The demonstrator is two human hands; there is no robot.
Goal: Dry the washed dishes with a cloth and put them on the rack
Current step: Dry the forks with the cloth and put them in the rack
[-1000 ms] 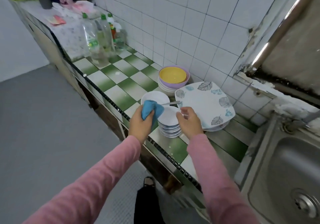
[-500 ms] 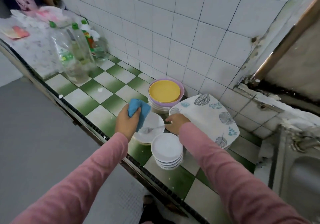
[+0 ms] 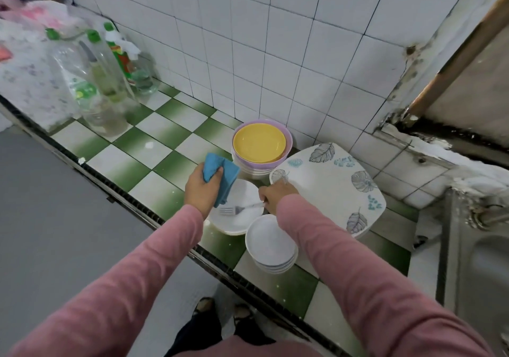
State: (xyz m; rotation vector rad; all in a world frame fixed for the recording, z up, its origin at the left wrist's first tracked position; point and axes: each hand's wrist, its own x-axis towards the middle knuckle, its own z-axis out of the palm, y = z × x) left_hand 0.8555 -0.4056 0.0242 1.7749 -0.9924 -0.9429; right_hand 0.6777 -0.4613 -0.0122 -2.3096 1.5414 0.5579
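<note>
The checkered counter (image 3: 165, 133) carried everything. The sink (image 3: 479, 274), right of the leaf-patterned plate (image 3: 330, 188), was cut off by the frame. At that plate's far left corner stood a stack topped by a yellow dish (image 3: 259, 142) (its lower pieces were hard to count). Left of the leaf-patterned plate lay a white plate (image 3: 246, 192), with a stack of small bowls (image 3: 270, 242) nearer the person. The left hand (image 3: 200, 190) gripped a bunched blue cloth (image 3: 221, 173) over the white plate. The right hand (image 3: 275, 194), fingers mostly hidden, held a fork (image 3: 237, 209) by its handle, tines over that plate.
</note>
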